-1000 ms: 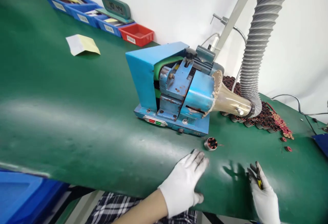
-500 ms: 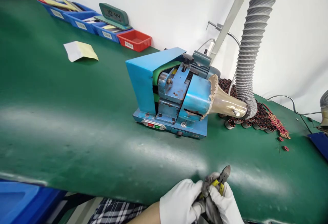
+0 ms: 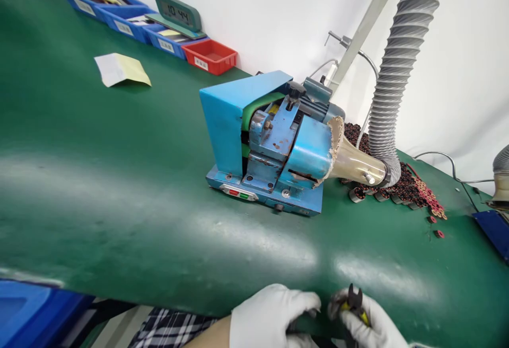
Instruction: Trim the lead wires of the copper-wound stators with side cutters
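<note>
My right hand (image 3: 369,319), in a white glove with darkened fingertips, is wrapped round a pair of diagonal cutters (image 3: 355,300). The cutters have yellow handles, and their dark jaws point up and stand a little apart. My left hand (image 3: 274,313), also gloved in white, is just left of it at the table's front edge. Its upper fingers reach out to the right, with a gap below them and nothing visible held. The picture's bottom edge cuts off the lower part of both hands.
A blue belt machine (image 3: 264,146) stands mid-table, its funnel (image 3: 353,162) joined to a grey hose (image 3: 405,61). Behind it lie heaped copper-wound parts (image 3: 405,189) and red rings (image 3: 431,199). Blue bins (image 3: 123,22), a red bin (image 3: 210,56), a clock (image 3: 177,11) and folded paper (image 3: 122,69) lie left.
My hands have moved apart; the left has come off the cutters and shifted left. The cutters have moved lower in my right hand and turned more upright, their jaws now parted.
</note>
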Demonstrator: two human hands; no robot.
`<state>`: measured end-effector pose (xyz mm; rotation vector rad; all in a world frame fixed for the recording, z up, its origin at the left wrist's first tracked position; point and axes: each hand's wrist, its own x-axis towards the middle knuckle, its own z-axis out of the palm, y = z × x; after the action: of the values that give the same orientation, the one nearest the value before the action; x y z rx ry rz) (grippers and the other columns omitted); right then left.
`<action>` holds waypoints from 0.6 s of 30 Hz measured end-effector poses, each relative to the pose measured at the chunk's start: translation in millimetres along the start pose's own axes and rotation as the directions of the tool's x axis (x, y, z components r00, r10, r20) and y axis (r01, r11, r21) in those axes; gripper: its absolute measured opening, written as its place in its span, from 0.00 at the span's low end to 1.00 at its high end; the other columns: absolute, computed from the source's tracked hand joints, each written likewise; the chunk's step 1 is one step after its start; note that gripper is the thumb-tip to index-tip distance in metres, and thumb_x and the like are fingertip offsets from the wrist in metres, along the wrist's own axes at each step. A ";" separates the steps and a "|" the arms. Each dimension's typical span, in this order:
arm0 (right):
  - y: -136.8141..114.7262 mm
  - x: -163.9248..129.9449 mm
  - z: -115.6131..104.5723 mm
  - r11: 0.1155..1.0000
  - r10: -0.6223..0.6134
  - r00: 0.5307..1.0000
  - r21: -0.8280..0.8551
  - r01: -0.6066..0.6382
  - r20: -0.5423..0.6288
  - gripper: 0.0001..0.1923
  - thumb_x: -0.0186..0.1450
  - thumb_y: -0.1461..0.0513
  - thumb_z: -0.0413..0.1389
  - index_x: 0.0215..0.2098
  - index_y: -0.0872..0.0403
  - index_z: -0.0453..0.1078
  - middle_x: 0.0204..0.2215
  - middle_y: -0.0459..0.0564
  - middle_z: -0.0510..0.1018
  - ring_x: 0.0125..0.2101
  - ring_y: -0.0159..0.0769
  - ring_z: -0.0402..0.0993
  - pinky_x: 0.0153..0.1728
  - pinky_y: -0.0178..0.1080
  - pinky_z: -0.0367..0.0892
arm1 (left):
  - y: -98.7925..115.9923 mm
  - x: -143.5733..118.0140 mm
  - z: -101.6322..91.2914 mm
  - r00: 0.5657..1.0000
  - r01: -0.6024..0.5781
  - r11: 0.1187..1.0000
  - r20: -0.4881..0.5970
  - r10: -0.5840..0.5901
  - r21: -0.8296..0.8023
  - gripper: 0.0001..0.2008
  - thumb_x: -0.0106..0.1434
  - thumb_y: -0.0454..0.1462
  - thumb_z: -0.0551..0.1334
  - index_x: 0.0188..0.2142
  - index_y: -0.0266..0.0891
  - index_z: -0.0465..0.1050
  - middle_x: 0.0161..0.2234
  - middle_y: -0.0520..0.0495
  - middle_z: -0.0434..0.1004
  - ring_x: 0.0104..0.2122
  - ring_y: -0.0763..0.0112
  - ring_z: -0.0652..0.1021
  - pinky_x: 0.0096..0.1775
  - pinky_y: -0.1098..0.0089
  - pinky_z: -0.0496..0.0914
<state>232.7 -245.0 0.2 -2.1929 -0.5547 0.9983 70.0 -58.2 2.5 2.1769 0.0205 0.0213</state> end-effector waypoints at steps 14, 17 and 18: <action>-27.5 133.0 -48.3 0.493 -0.461 0.818 -0.866 -0.087 -0.344 0.20 0.66 0.55 0.43 0.51 0.51 0.67 0.50 0.52 0.68 0.49 0.42 0.63 0.50 0.40 0.57 | -17.3 -17.3 6.2 0.950 0.168 0.984 -0.275 -0.144 0.064 0.12 0.56 0.32 0.55 0.40 0.45 0.67 0.31 0.53 0.75 0.29 0.69 0.73 0.33 0.73 0.65; -55.1 175.5 -28.6 0.500 -0.488 0.803 -0.864 -0.065 -0.343 0.22 0.66 0.54 0.44 0.56 0.51 0.61 0.49 0.56 0.67 0.48 0.44 0.62 0.48 0.43 0.56 | -13.5 -17.3 3.8 0.952 0.171 0.980 -0.274 -0.138 0.101 0.11 0.58 0.33 0.53 0.40 0.44 0.67 0.31 0.51 0.75 0.29 0.68 0.73 0.33 0.72 0.66; -63.6 187.7 -24.7 0.509 -0.484 0.796 -0.857 -0.081 -0.362 0.24 0.66 0.53 0.44 0.58 0.52 0.59 0.48 0.59 0.67 0.48 0.47 0.61 0.47 0.45 0.56 | -12.6 -17.8 3.9 0.952 0.170 0.979 -0.277 -0.133 0.115 0.12 0.58 0.33 0.52 0.41 0.45 0.67 0.31 0.51 0.76 0.29 0.68 0.73 0.34 0.72 0.66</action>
<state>361.5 -96.8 -36.1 -2.9623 -1.1585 -0.2460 52.2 -54.7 -10.3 2.2892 0.3539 0.2332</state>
